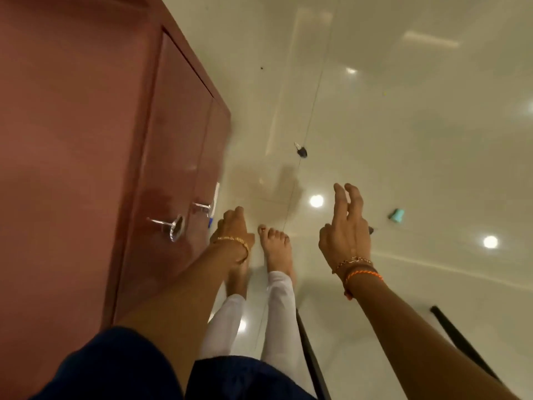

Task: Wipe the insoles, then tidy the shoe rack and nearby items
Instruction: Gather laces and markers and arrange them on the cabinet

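Observation:
A reddish-brown cabinet point(86, 140) fills the left side, both doors closed, with two silver handles point(167, 225). My left hand point(232, 226) hangs just right of the handles near the door's lower part, fingers loosely curled, holding nothing that I can see. Further right, my right hand point(344, 229) is raised above the glossy floor point(403, 125), its fingers spread and relaxed, with nothing in it. No insoles or shoes are in view.
My bare feet point(275, 246) stand on the pale tiles beside the cabinet. A small dark object point(301, 151) lies ahead on the floor and a small teal object point(397, 215) to the right. Black bars point(458, 336) cross the lower right.

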